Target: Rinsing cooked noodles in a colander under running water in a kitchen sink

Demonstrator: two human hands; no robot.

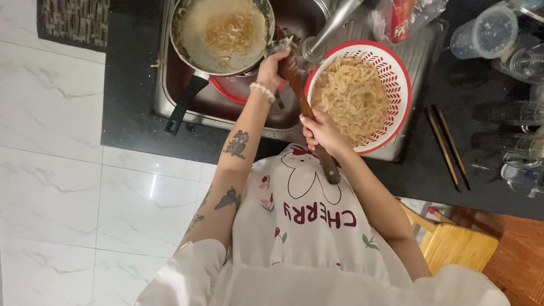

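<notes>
My right hand grips the handle of a wooden spatula that points up toward the tap. My left hand, with a bead bracelet on the wrist, has its fingers closed on the spatula's blade end, where a few noodle strands cling. Just right of both hands a red and white colander holds a heap of pale cooked noodles. Above my left hand, a metal pan with noodle residue lies in the steel sink, its black handle reaching down-left.
A metal tap hangs over the sink beside the colander. Two chopsticks lie on the black counter to the right, with clear plastic containers and glasses beyond. A wooden stool stands at lower right.
</notes>
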